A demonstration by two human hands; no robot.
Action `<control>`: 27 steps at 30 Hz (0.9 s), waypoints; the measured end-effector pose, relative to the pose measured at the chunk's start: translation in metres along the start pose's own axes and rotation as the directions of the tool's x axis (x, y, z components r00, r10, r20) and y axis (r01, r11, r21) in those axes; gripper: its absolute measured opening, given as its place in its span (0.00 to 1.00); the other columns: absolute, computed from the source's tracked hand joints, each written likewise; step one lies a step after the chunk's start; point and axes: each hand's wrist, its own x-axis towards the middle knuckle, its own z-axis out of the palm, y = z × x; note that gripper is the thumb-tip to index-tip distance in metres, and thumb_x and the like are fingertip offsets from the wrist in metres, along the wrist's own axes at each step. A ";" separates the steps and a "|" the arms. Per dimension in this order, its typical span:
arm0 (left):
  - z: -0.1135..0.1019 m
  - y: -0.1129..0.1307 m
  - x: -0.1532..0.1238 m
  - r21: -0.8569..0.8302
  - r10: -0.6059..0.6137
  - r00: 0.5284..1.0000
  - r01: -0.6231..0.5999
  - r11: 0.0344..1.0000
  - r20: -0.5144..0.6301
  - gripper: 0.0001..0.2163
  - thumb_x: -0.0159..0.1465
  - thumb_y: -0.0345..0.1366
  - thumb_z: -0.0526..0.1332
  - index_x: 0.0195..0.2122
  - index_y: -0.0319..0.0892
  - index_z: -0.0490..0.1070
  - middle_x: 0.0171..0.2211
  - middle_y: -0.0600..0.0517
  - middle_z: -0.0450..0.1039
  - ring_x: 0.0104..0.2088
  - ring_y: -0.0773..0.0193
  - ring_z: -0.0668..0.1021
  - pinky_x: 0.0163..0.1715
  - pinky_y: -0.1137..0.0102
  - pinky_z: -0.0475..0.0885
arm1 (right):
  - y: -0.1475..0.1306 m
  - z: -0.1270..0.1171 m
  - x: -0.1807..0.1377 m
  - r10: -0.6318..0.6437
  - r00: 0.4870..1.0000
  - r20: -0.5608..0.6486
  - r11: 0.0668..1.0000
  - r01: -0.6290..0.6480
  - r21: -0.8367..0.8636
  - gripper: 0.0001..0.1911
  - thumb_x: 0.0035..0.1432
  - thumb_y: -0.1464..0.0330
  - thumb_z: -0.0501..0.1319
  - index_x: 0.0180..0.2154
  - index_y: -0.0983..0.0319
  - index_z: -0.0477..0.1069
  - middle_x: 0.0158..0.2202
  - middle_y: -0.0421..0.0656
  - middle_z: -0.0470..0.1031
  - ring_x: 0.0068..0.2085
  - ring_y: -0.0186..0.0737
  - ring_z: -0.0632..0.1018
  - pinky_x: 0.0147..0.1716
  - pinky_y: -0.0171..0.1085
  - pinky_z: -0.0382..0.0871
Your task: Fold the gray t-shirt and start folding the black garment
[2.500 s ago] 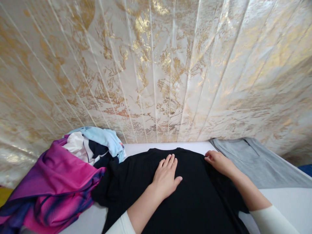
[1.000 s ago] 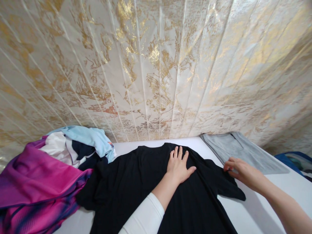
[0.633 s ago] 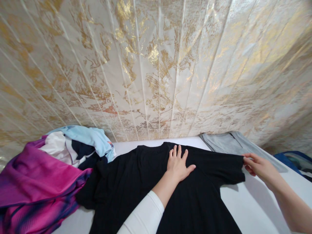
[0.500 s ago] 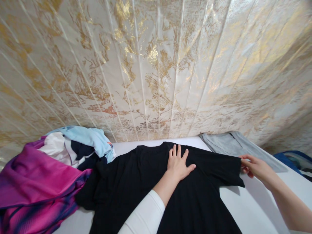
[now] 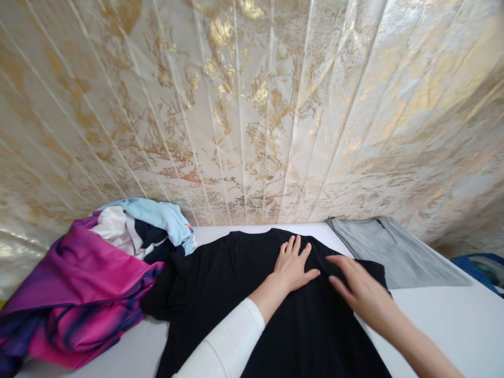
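Note:
A black T-shirt (image 5: 228, 294) lies spread across the white table, its neckline toward the patterned wall. My left hand (image 5: 290, 268) rests on the shirt near the collar, palm down with fingers spread. Over the sleeve on the right, my right hand (image 5: 360, 289) hovers with thumb and fingers apart and nothing between them; it is slightly blurred. Whether its fingertips touch the cloth I cannot tell. The right sleeve is partly hidden behind this hand.
On the left is a heap of clothes with a pink and purple garment (image 5: 98, 278) and a light blue one (image 5: 157, 218). A folded grey garment (image 5: 394, 254) lies at the back right of the white table (image 5: 444, 325). Something blue (image 5: 476, 268) shows beyond the edge.
My right hand has let go of the right sleeve's end and moved left over the shirt. The sleeve end now sits further in. My left hand stays on the cloth.

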 end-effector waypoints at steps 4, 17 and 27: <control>-0.022 -0.020 -0.096 0.032 -0.036 0.999 0.037 0.999 -0.024 0.31 0.68 0.51 0.48 0.67 0.40 0.47 0.68 0.43 0.40 0.68 0.55 0.47 0.63 0.57 0.53 | -0.038 0.045 -0.023 -0.114 0.986 0.122 0.993 0.111 0.033 0.25 0.64 0.58 0.48 0.59 0.58 0.60 0.63 0.50 0.62 0.62 0.48 0.64 0.55 0.49 0.65; -0.063 -0.130 -0.154 0.280 -0.413 0.905 0.424 0.861 -0.101 0.28 0.69 0.48 0.49 0.65 0.36 0.53 0.66 0.37 0.48 0.65 0.46 0.57 0.59 0.54 0.56 | -0.011 0.066 0.031 0.064 0.987 0.146 0.972 -0.028 -0.235 0.33 0.64 0.50 0.43 0.64 0.59 0.56 0.67 0.45 0.51 0.67 0.53 0.51 0.61 0.54 0.51; -0.063 -0.060 -0.176 0.183 -0.210 0.976 0.217 0.959 -0.059 0.22 0.71 0.41 0.44 0.65 0.43 0.53 0.68 0.47 0.46 0.67 0.59 0.51 0.62 0.61 0.53 | -0.062 0.025 -0.051 -0.237 0.953 0.187 0.971 0.239 0.010 0.30 0.66 0.58 0.46 0.66 0.56 0.48 0.68 0.46 0.48 0.68 0.45 0.51 0.61 0.52 0.52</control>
